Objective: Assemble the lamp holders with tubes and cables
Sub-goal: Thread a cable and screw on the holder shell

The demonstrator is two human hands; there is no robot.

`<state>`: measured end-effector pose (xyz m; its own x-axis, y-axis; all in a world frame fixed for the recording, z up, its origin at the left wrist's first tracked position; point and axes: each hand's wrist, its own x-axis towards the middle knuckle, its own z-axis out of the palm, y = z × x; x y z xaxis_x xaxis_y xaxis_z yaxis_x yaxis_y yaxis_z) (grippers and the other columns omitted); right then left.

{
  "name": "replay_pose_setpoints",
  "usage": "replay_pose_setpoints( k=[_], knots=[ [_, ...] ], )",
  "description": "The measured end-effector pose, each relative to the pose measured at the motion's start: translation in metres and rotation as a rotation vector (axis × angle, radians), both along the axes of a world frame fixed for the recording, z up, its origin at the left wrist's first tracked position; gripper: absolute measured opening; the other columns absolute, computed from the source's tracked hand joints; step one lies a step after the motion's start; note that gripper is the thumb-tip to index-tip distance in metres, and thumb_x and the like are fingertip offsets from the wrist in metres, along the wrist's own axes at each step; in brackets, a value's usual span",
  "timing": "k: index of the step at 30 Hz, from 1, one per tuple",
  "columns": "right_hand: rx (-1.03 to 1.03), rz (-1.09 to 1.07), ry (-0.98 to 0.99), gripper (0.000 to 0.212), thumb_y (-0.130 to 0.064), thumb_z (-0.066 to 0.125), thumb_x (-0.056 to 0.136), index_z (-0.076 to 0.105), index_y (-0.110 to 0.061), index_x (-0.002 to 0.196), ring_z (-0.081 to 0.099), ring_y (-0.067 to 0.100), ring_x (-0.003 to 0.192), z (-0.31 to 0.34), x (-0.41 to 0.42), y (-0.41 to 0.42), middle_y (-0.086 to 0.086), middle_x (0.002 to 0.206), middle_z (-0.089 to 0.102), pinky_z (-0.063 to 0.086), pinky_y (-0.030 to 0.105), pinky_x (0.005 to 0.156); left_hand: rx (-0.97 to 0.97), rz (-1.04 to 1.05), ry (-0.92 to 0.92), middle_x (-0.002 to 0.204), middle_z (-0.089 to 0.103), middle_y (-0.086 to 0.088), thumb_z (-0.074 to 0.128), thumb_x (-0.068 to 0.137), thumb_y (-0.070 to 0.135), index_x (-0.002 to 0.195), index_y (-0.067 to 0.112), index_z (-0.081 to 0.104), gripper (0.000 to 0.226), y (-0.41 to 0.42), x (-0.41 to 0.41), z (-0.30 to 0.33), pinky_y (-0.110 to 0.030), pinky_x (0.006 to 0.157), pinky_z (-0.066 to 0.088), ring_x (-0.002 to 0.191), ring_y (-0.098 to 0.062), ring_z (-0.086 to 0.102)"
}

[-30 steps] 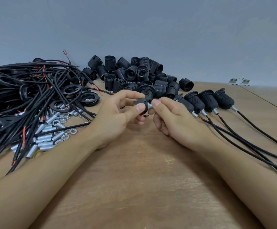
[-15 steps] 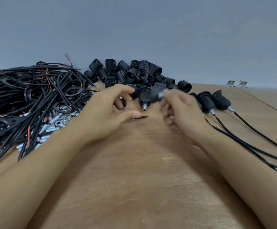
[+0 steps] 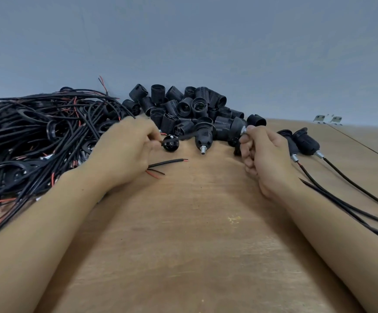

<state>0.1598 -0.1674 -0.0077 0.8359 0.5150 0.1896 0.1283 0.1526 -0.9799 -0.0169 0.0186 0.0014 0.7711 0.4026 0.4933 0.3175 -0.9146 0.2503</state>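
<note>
Both forearms are lying on the wooden table (image 3: pixel 194 233). The left hand (image 3: pixel 124 152) is pinching a small black lamp holder base (image 3: pixel 170 143) at its fingertips, loose cable ends (image 3: pixel 167 163) lying just under it. The right hand (image 3: pixel 264 154) is curling round a black lamp holder (image 3: pixel 235 129), pinching its metal tube (image 3: pixel 243 131). Between the hands, another assembled holder (image 3: pixel 203 134) is standing tube-down. Beyond them a heap of black sockets (image 3: pixel 188 107) is sitting; cables (image 3: pixel 36 132) are piling left of the left hand.

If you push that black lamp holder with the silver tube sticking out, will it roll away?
The lamp holder looks round, so lying down it could roll, probably curving since it tapers. Its silver tube seems stiff. Being plastic-looking, it is likely light and would slide easily on the wooden table.
</note>
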Motion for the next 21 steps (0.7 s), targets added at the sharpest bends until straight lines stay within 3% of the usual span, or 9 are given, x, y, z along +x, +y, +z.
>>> replay_pose_setpoints(
  k=[4,6,8,11,15,21],
  knots=[
    [0.064,0.096,0.026,0.016,-0.025,0.054,0.075,0.054,-0.013,0.063,0.031,0.013,0.041,0.004,-0.001,0.001,0.004,0.049,0.044,0.016,0.023,0.042,0.143,-0.026,-0.379,0.085,0.053,0.006,0.059,0.093,0.006,0.099,0.009,0.064,0.009,-0.008,-0.001,0.005,-0.026,0.078,0.029,0.088,-0.019,0.045],
    [0.122,0.17,0.068,0.016,-0.023,0.051,0.069,0.049,-0.015,0.056,0.026,0.015,0.041,0.003,-0.001,0.001,0.004,0.046,0.038,0.012,0.027,0.044,0.169,-0.122,-0.459,0.086,0.06,-0.002,0.054,0.093,0.001,0.1,0.002,0.065,0.013,-0.012,-0.001,0.005,-0.021,0.076,0.033,0.083,-0.017,0.049],
    [0.196,0.247,0.13,0.017,-0.021,0.046,0.067,0.044,-0.018,0.051,0.021,0.013,0.038,0.003,0.0,-0.002,0.0,0.042,0.033,0.01,0.023,0.041,0.199,-0.262,-0.546,0.086,0.063,-0.012,0.052,0.094,-0.009,0.1,-0.005,0.066,0.016,-0.017,-0.002,0.006,-0.016,0.076,0.041,0.078,-0.018,0.054],
    [0.275,0.303,0.184,0.014,-0.019,0.043,0.065,0.039,-0.018,0.051,0.015,0.012,0.034,0.004,0.0,-0.008,-0.002,0.039,0.026,0.011,0.017,0.039,0.364,-0.345,-0.693,0.084,0.064,-0.021,0.053,0.094,-0.014,0.098,-0.011,0.068,0.015,-0.024,0.0,0.009,-0.02,0.079,0.046,0.079,-0.026,0.057],
    [0.277,0.327,0.209,0.016,-0.029,0.051,0.05,0.041,-0.018,0.047,0.006,0.017,0.042,0.007,-0.003,-0.01,-0.003,0.038,0.024,0.009,0.018,0.04,0.409,-0.37,-0.731,0.083,0.065,-0.022,0.057,0.094,-0.011,0.098,-0.009,0.07,0.014,-0.027,0.001,0.008,-0.018,0.08,0.046,0.078,-0.025,0.059],
    [0.256,0.369,0.21,0.015,-0.032,0.055,0.043,0.044,-0.023,0.039,0.004,0.017,0.043,0.01,-0.006,-0.01,-0.005,0.036,0.024,0.008,0.017,0.04,0.377,-0.417,-0.58,0.085,0.067,-0.017,0.062,0.09,-0.013,0.096,-0.007,0.073,0.014,-0.028,0.008,0.001,-0.016,0.078,0.045,0.076,-0.023,0.06]
  ],
)
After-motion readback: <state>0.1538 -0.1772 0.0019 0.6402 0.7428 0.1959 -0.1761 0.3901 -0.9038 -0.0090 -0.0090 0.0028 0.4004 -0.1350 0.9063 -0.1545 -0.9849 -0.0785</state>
